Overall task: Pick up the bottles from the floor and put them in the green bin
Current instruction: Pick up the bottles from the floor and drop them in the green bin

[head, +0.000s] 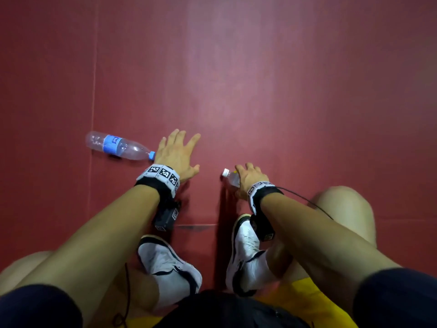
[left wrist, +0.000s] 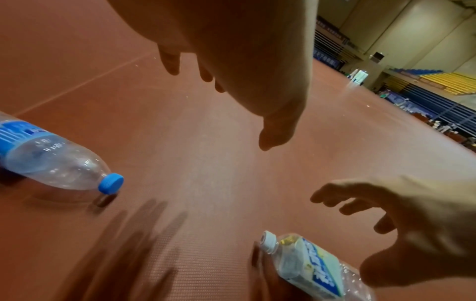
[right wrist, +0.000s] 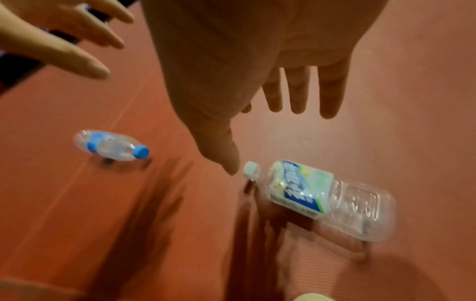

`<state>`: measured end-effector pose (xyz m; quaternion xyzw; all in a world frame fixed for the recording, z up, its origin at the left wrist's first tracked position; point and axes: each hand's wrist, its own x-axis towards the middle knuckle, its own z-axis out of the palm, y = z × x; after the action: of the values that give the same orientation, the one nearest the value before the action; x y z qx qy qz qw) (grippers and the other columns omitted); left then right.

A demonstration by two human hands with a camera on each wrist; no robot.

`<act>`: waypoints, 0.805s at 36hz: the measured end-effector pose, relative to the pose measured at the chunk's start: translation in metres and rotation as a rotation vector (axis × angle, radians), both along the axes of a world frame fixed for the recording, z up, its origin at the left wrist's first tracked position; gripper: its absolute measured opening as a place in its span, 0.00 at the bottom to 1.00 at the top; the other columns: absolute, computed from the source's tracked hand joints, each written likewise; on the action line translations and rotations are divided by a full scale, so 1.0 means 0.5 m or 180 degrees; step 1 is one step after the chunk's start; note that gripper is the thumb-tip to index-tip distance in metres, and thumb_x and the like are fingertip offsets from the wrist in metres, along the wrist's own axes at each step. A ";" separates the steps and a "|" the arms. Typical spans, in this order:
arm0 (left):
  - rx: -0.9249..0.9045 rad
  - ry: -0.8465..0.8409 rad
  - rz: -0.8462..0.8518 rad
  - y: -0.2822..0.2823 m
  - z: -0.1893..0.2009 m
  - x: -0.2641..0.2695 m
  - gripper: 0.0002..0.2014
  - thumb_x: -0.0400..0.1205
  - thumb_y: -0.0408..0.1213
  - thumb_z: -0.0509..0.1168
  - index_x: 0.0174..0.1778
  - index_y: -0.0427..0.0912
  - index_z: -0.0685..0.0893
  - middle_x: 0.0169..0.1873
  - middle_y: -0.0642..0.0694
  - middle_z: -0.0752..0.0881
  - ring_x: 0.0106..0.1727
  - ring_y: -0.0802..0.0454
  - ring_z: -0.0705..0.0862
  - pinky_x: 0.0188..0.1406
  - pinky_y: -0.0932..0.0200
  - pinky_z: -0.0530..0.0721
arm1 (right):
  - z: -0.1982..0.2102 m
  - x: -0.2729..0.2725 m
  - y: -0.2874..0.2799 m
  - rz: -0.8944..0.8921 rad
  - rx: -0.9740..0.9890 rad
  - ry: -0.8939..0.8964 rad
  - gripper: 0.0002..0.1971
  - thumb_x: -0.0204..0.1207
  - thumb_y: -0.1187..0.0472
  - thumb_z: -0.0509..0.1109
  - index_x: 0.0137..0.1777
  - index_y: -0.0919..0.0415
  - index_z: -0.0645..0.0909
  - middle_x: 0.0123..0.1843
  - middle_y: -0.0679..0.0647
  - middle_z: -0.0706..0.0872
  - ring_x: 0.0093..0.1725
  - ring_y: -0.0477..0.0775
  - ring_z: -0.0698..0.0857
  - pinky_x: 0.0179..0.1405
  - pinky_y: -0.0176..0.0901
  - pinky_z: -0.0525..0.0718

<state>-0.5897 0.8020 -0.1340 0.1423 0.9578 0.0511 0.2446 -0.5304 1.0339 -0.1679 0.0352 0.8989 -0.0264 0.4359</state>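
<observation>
A clear bottle with a blue cap and blue label (head: 115,145) (left wrist: 46,160) (right wrist: 110,147) lies on its side on the red floor. My left hand (head: 177,152) (left wrist: 244,61) (right wrist: 64,40) hovers just right of its cap, fingers spread, holding nothing. A second clear bottle with a white cap and a blue-green label (head: 230,177) (left wrist: 309,264) (right wrist: 322,195) lies nearer my feet. My right hand (head: 249,178) (left wrist: 412,224) (right wrist: 257,71) is over it with fingers loosely extended, not closed around it. No green bin is in view.
My two white shoes (head: 165,259) (head: 246,252) stand on the floor just behind the hands, knees bent to either side. A floor seam (head: 94,79) runs past the blue-capped bottle. Yellow and blue bleachers (left wrist: 450,81) line the far side of the hall.
</observation>
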 end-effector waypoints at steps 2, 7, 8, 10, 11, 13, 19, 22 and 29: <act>0.0045 -0.0012 -0.0035 0.006 -0.040 -0.003 0.45 0.75 0.58 0.70 0.86 0.56 0.55 0.83 0.39 0.61 0.86 0.39 0.53 0.83 0.37 0.56 | -0.044 0.008 0.006 -0.0039 0.0045 0.0048 0.44 0.69 0.56 0.79 0.81 0.46 0.58 0.80 0.59 0.62 0.78 0.67 0.65 0.66 0.62 0.77; 0.0113 0.0035 -0.0115 0.006 -0.116 -0.008 0.45 0.75 0.56 0.71 0.86 0.56 0.55 0.83 0.39 0.61 0.86 0.40 0.53 0.83 0.37 0.56 | -0.131 0.030 0.019 -0.0139 0.0166 -0.0073 0.49 0.69 0.61 0.78 0.85 0.46 0.51 0.79 0.60 0.66 0.80 0.65 0.63 0.72 0.60 0.71; 0.0110 0.0051 -0.0133 -0.001 -0.126 -0.008 0.45 0.75 0.55 0.71 0.86 0.56 0.55 0.83 0.39 0.61 0.86 0.40 0.53 0.83 0.37 0.56 | -0.144 0.039 0.023 -0.0140 0.0242 -0.0055 0.48 0.72 0.62 0.75 0.86 0.45 0.50 0.77 0.60 0.69 0.79 0.65 0.66 0.73 0.60 0.70; 0.0047 0.0062 -0.0150 -0.023 -0.143 -0.005 0.44 0.75 0.53 0.71 0.86 0.56 0.56 0.83 0.39 0.60 0.86 0.40 0.53 0.83 0.37 0.56 | -0.161 0.052 0.025 -0.0116 0.0347 0.0105 0.44 0.76 0.65 0.68 0.87 0.45 0.48 0.74 0.61 0.72 0.75 0.65 0.71 0.73 0.59 0.71; -0.0026 0.0073 -0.0153 -0.038 -0.150 -0.003 0.43 0.75 0.51 0.70 0.85 0.55 0.57 0.83 0.39 0.60 0.86 0.40 0.52 0.83 0.36 0.57 | -0.166 0.053 0.022 -0.0065 0.0346 0.0201 0.44 0.76 0.66 0.66 0.87 0.45 0.47 0.73 0.61 0.73 0.72 0.65 0.73 0.72 0.58 0.72; -0.0231 0.0097 -0.0149 -0.070 -0.164 0.007 0.40 0.75 0.50 0.70 0.83 0.53 0.61 0.83 0.39 0.60 0.86 0.40 0.52 0.83 0.35 0.57 | -0.169 0.045 0.005 0.0100 0.0235 0.0326 0.46 0.75 0.67 0.65 0.88 0.45 0.45 0.70 0.60 0.74 0.69 0.65 0.76 0.69 0.57 0.73; -0.0727 0.0046 0.0163 -0.162 -0.197 0.043 0.38 0.72 0.46 0.73 0.79 0.53 0.65 0.82 0.39 0.60 0.86 0.39 0.51 0.81 0.34 0.58 | -0.134 -0.042 -0.153 0.0205 -0.0555 0.0808 0.48 0.69 0.58 0.74 0.86 0.46 0.51 0.66 0.58 0.77 0.64 0.66 0.78 0.59 0.56 0.77; -0.0973 0.0123 0.0219 -0.209 -0.200 0.039 0.38 0.72 0.46 0.73 0.79 0.52 0.67 0.83 0.39 0.60 0.86 0.39 0.51 0.82 0.33 0.55 | -0.117 -0.091 -0.233 0.0187 -0.0840 0.0998 0.49 0.68 0.53 0.76 0.85 0.47 0.52 0.66 0.59 0.78 0.64 0.67 0.78 0.58 0.57 0.77; -0.1237 0.0202 0.0394 -0.305 -0.220 0.022 0.42 0.73 0.39 0.73 0.82 0.53 0.62 0.86 0.38 0.53 0.87 0.36 0.48 0.81 0.31 0.54 | -0.122 -0.123 -0.304 0.0094 -0.1135 0.1000 0.43 0.67 0.54 0.76 0.80 0.45 0.59 0.65 0.58 0.79 0.62 0.66 0.80 0.58 0.58 0.81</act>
<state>-0.5787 0.6497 -0.2440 0.0348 0.9637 -0.1243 0.2336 -0.5920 0.8819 -0.2289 -0.0600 0.9372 -0.1835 0.2904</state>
